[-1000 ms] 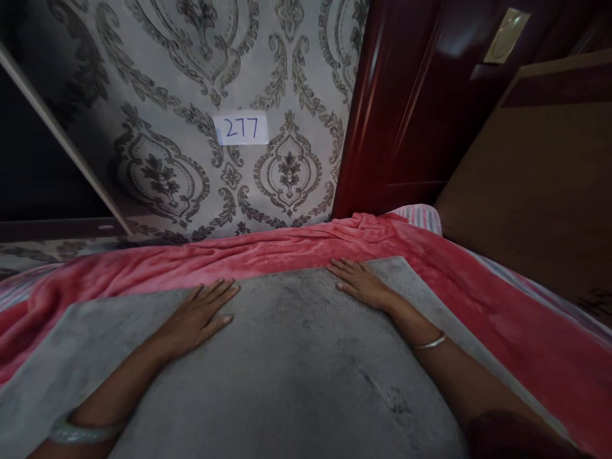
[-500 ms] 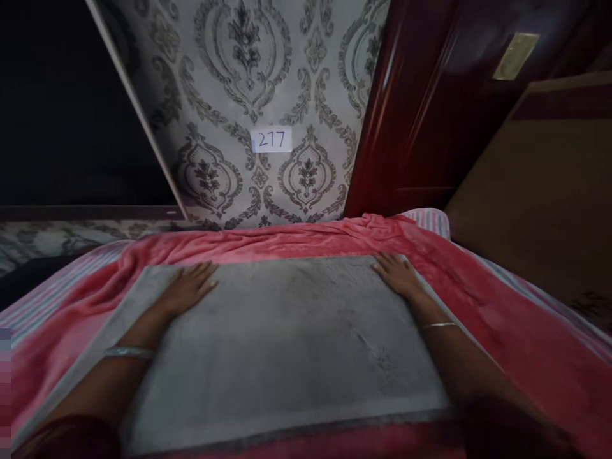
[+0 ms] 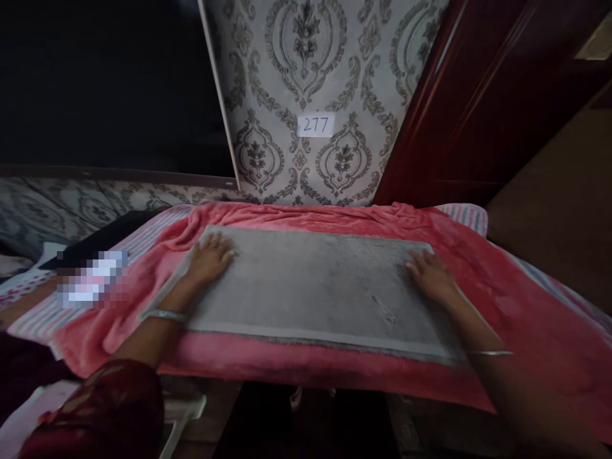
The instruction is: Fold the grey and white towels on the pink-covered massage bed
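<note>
A grey rectangular mat [image 3: 306, 287] with a soft, fuzzy-looking surface lies spread out on a red plush blanket [image 3: 268, 357]. My left hand [image 3: 210, 258] rests on the mat's far left corner area, fingers spread and palm down. Near the far right corner, my right hand [image 3: 430, 274] lies on the mat with its fingers stretched out, slightly blurred. Neither hand holds anything. Creases mark the mat's right half, and its near edge runs straight across the blanket.
Striped cloth [image 3: 43, 319] shows under the blanket. Another person's forearm [image 3: 29, 303] reaches in at left beside a pixelated patch. A dark television screen [image 3: 109, 83], patterned wallpaper with a "277" label [image 3: 316, 125], and a dark red wooden panel [image 3: 459, 127] stand behind.
The view has shifted left and back, bringing the near blanket edge and floor into sight. My hands remain on the mat near its far corners, with both slightly nearer me along the mat.
</note>
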`<action>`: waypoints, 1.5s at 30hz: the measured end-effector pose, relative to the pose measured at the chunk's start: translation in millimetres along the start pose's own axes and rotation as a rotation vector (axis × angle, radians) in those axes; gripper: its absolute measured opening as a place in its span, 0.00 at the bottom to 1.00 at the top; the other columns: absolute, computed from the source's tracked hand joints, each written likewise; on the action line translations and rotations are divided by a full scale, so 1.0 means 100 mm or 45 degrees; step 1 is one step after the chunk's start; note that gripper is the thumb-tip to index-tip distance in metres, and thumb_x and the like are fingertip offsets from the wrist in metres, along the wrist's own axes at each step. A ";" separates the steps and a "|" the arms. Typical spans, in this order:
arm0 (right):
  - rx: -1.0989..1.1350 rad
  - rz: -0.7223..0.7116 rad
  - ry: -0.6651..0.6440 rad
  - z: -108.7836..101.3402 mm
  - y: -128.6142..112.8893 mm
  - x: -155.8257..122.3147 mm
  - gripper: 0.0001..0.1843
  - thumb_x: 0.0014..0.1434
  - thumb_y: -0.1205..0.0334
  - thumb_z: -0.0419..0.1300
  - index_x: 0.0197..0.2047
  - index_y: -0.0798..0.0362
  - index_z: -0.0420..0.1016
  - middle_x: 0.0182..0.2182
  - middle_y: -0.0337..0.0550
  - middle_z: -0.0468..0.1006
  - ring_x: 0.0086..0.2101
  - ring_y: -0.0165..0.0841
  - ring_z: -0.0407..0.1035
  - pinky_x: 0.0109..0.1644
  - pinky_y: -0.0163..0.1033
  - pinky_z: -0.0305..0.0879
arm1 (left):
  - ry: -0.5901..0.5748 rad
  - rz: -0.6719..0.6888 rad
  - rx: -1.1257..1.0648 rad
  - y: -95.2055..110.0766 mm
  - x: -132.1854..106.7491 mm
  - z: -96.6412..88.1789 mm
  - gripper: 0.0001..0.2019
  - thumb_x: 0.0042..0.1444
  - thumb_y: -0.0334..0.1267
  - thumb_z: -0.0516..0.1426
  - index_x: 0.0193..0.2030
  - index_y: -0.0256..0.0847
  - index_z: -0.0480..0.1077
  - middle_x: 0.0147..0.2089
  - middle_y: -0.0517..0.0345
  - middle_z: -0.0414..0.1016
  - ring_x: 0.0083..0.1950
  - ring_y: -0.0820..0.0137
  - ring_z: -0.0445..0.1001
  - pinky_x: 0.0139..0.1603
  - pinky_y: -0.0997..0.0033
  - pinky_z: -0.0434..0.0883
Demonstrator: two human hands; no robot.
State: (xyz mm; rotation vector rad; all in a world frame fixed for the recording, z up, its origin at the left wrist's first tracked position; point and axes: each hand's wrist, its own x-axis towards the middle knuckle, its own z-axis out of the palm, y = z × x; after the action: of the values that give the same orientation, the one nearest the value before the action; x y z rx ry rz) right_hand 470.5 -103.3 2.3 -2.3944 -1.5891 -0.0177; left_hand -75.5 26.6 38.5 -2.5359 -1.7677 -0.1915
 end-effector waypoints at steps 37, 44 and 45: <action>0.240 -0.705 -0.088 0.40 -1.59 -1.73 0.26 0.72 0.57 0.45 0.69 0.47 0.64 0.69 0.45 0.61 0.69 0.43 0.51 0.70 0.59 0.48 | 0.065 0.401 -0.225 1.68 -1.18 0.49 0.27 0.68 0.48 0.49 0.72 0.45 0.59 0.75 0.47 0.55 0.76 0.54 0.52 0.73 0.38 0.51; 0.093 -0.822 -0.030 0.53 -1.64 -1.87 0.29 0.70 0.55 0.51 0.72 0.44 0.58 0.72 0.41 0.54 0.71 0.43 0.46 0.71 0.59 0.45 | 0.131 0.499 -0.215 1.64 -1.40 0.72 0.28 0.67 0.48 0.51 0.73 0.53 0.56 0.76 0.50 0.54 0.77 0.54 0.50 0.73 0.37 0.49; 0.107 -0.832 -0.015 0.55 -1.61 -1.88 0.28 0.70 0.56 0.50 0.72 0.43 0.59 0.71 0.40 0.56 0.70 0.43 0.47 0.70 0.59 0.47 | 0.131 0.499 -0.226 1.61 -1.46 0.72 0.28 0.67 0.47 0.52 0.73 0.54 0.55 0.76 0.51 0.53 0.77 0.54 0.49 0.73 0.36 0.49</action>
State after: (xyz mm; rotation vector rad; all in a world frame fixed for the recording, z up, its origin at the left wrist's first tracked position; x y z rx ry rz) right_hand 241.6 -201.5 -46.0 -1.7183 -2.2469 -0.0610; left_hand 31.4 -157.8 -45.5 -2.8705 -1.2353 -0.4677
